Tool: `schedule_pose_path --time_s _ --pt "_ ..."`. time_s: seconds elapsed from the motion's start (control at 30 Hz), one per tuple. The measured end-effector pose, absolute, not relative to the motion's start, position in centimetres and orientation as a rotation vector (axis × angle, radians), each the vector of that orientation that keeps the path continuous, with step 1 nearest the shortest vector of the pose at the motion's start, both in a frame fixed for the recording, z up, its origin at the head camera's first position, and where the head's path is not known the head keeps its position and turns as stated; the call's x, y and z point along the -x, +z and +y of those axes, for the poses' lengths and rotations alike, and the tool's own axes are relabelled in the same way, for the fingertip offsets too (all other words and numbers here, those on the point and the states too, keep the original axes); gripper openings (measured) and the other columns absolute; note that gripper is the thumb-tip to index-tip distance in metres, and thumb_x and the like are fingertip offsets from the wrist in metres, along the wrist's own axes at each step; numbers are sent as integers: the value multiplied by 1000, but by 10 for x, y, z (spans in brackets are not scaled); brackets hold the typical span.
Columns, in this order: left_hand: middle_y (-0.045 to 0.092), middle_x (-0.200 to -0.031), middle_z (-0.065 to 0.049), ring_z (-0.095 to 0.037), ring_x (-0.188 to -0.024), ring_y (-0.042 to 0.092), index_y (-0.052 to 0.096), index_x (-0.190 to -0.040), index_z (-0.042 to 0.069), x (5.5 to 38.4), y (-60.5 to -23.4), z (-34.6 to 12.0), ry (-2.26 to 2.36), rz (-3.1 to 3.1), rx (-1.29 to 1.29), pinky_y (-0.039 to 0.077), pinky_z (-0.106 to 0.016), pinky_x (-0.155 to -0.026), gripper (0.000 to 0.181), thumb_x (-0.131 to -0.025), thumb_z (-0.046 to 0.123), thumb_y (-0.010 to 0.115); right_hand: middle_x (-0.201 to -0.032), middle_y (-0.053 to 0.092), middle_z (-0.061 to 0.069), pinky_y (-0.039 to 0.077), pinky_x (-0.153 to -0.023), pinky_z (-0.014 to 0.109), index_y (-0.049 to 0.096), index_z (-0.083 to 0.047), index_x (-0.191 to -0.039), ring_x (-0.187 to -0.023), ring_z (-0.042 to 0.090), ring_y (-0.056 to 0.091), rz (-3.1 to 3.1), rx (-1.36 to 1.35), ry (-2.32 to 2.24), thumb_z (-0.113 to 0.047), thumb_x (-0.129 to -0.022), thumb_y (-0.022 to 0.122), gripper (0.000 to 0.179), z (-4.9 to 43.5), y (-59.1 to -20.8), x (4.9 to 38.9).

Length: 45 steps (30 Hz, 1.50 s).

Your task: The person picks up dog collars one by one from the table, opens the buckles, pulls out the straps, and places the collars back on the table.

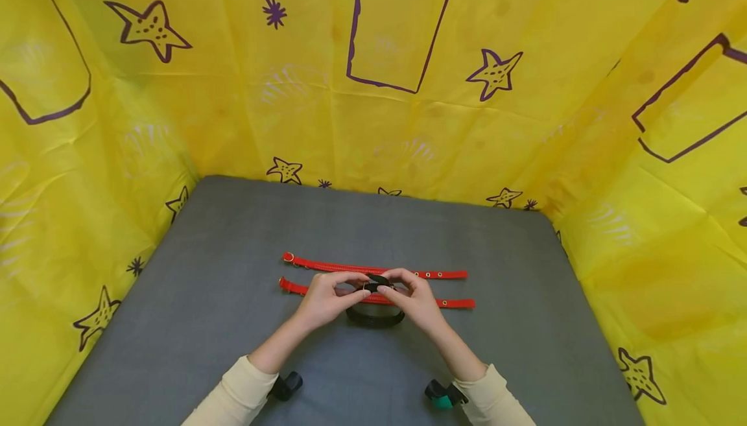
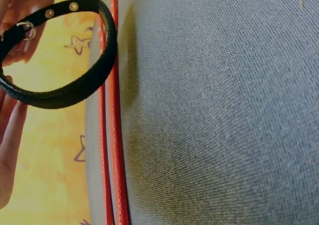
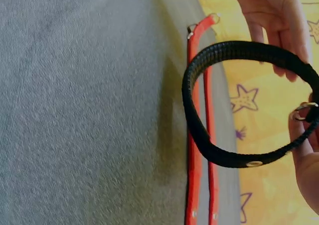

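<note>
A black collar (image 1: 375, 319), bent into a loop, is held up between both hands above the grey surface. My left hand (image 1: 324, 297) pinches it with thumb and fingers on one side of the buckle, and my right hand (image 1: 415, 301) pinches it on the other. In the left wrist view the metal buckle (image 2: 27, 31) shows at the top of the loop, with ringed eyelets along the strap beside it. The loop hangs down toward me, its padded band (image 3: 199, 135) lowest. Just beyond and under the hands lie two red collars, the nearer one (image 1: 461, 304) partly hidden by them.
The farther red collar (image 1: 327, 265) lies stretched out, roughly parallel to the nearer one. Yellow cloth walls (image 1: 233, 121) with drawn stars close in the grey table (image 1: 175, 322) at the back and both sides. Dark wrist mounts (image 1: 286, 386) jut inward from the sleeves.
</note>
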<state>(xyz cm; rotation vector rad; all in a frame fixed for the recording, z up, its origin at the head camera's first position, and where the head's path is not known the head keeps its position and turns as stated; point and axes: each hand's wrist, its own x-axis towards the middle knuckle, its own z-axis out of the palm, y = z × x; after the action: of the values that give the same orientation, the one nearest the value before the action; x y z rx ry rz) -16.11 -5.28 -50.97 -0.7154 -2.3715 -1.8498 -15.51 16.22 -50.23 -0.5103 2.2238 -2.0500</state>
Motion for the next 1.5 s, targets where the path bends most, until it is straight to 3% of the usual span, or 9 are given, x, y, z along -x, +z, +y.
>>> schedule_pose_path --time_s 0.3,0.4,0.5,0.63,0.93,1.2,1.37,1.5 --pt "72 -95 -8 -20 -83 70 73 -102 5 164 -506 -54 -1778 -2320 720 58 -31 -68 24 -79 8 81 -109 64 16 49 -94 43 66 4 -110 -104 24 62 2387 646 -1842 1 -87 71 24 168 -462 149" --pt "72 -94 -13 -26 -83 70 73 -101 0 163 -499 -52 -1766 -2336 695 58 -38 -69 24 -78 2 80 -107 64 18 48 -93 47 66 5 -109 -103 29 63 2424 702 -1837 2 -87 71 23 171 -459 150" --pt "72 -95 -11 -23 -84 70 73 -102 2 164 -498 -53 -1768 -2337 705 58 -39 -70 24 -79 5 80 -106 64 18 49 -92 48 67 6 -108 -102 31 64 2438 715 -1836 3 -86 70 22 172 -457 151" --pt "72 -95 -4 -15 -84 70 74 -102 8 167 -504 -55 -1760 -2303 749 57 -31 -71 23 -80 13 81 -104 66 17 52 -89 43 68 5 -106 -98 29 65 2457 687 -1824 3 -86 71 20 172 -456 150" --pt "72 -95 -1 -17 -85 69 72 -101 9 166 -506 -55 -1727 -2300 755 57 -40 -74 21 -81 12 80 -99 66 17 55 -81 33 69 6 -105 -90 29 67 2476 687 -1864 5 -85 71 21 171 -459 148" --pt "70 -97 3 -16 -90 67 71 -105 13 165 -506 -54 -1687 -2337 704 57 -39 -78 28 -79 16 82 -98 67 16 55 -80 31 70 5 -105 -89 27 66 2473 664 -1863 4 -85 72 20 171 -461 146" --pt "70 -96 5 -18 -88 68 73 -98 16 165 -503 -51 -1610 -2327 746 57 -35 -77 19 -81 18 81 -98 66 17 55 -79 30 69 5 -104 -87 24 68 2478 676 -1857 4 -85 71 20 169 -462 145" --pt "70 -97 5 -20 -85 68 75 -93 16 164 -502 -47 -1541 -2311 821 57 -35 -72 13 -82 18 80 -98 66 20 56 -79 33 69 7 -104 -89 32 68 2460 735 -1874 6 -85 71 20 167 -463 143"
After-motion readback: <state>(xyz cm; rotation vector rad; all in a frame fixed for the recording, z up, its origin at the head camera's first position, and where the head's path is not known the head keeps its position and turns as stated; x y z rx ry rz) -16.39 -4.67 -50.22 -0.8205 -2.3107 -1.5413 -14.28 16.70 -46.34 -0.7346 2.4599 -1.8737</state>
